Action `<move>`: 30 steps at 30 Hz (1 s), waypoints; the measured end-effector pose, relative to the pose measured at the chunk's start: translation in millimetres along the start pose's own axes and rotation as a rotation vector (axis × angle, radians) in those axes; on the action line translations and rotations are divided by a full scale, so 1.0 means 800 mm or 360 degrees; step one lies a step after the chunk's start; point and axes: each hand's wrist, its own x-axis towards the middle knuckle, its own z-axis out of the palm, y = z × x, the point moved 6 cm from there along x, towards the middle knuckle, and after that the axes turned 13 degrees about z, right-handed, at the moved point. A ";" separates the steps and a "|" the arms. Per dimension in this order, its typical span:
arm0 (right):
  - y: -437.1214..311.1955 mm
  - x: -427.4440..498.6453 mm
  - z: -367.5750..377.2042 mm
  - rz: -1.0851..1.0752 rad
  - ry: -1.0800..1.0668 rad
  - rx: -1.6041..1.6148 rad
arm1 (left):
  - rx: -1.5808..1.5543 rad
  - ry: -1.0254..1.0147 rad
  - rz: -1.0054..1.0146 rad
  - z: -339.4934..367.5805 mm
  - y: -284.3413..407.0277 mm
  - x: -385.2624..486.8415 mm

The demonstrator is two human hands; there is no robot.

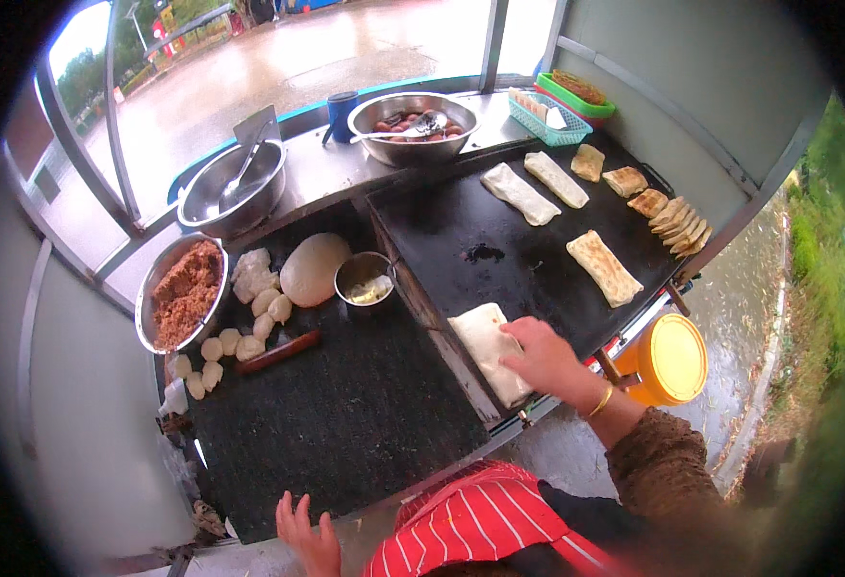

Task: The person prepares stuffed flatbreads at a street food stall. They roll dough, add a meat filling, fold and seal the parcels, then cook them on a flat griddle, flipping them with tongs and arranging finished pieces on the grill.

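My right hand (549,358) reaches over the griddle (458,231), its fingertips on a pale, filled dough rectangle (481,339) lying along the griddle's left edge. The fingers are spread over its surface and do not appear to grip it. Low in the view, my left hand (308,532) is empty with fingers apart, by the front edge of the dark work mat (336,418). Two pale dough strips (520,193) (556,179) lie toward the griddle's back. A browned flatbread (605,268) lies nearer the right side, and several toasted pieces (680,225) line the right edge.
Left of the griddle are a bowl of reddish-brown filling (186,296), dough balls (251,348), a large dough mass (314,268), a wooden rolling pin (278,352) and a small metal bowl (365,280). Steel bowls (267,184) (412,151) stand behind. A yellow-lidded bucket (671,360) stands right.
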 end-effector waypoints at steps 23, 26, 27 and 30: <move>0.179 0.440 -0.129 0.0519 0.0452 -0.0016 | -0.0045 -0.0480 0.0190 0.019 0.072 0.030; 0.170 0.443 -0.110 0.0615 0.0351 -0.0092 | -0.0097 -0.0553 0.0171 0.024 0.088 0.048; 0.165 0.444 -0.105 0.0654 0.0342 -0.0127 | -0.0109 -0.0524 0.0193 0.025 0.086 0.046; 0.158 0.444 -0.095 0.0765 0.0243 -0.0168 | -0.0081 -0.0511 0.0216 0.029 0.086 0.045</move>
